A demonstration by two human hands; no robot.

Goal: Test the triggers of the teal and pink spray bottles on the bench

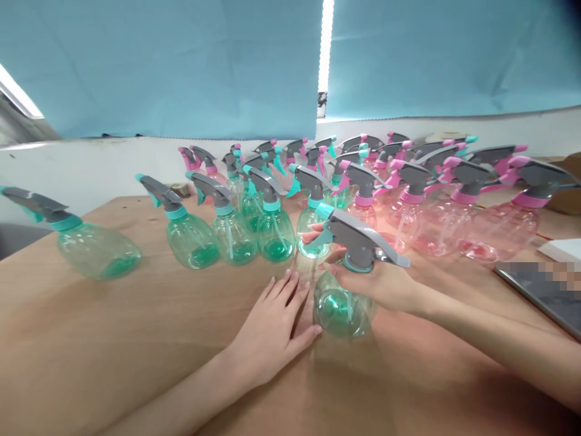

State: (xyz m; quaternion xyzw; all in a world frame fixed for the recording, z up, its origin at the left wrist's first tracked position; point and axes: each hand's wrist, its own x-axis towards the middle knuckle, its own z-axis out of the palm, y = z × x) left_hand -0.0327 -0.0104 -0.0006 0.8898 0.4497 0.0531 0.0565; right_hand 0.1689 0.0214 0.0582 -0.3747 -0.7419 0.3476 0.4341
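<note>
My right hand (376, 281) is wrapped round the neck of a clear green spray bottle (340, 309) with a grey head and turquoise nozzle. The bottle is slightly tilted, and I cannot tell whether its base touches the table. Flat on the wood to its left lies my left hand (276, 324), fingers spread, thumb tip close to the bottle's side. Just beyond the hands stands a row of green spray bottles (276, 233). Pink spray bottles (494, 227) line up on the right. One more green bottle (97, 248) stands apart at the far left.
Further pink and turquoise sprayers (295, 148) crowd the back of the wooden table (172, 339). A dark flat device (535, 297) lies at the right edge, near a white object (560, 249). Blue curtains (181, 66) hang behind, above a white wall.
</note>
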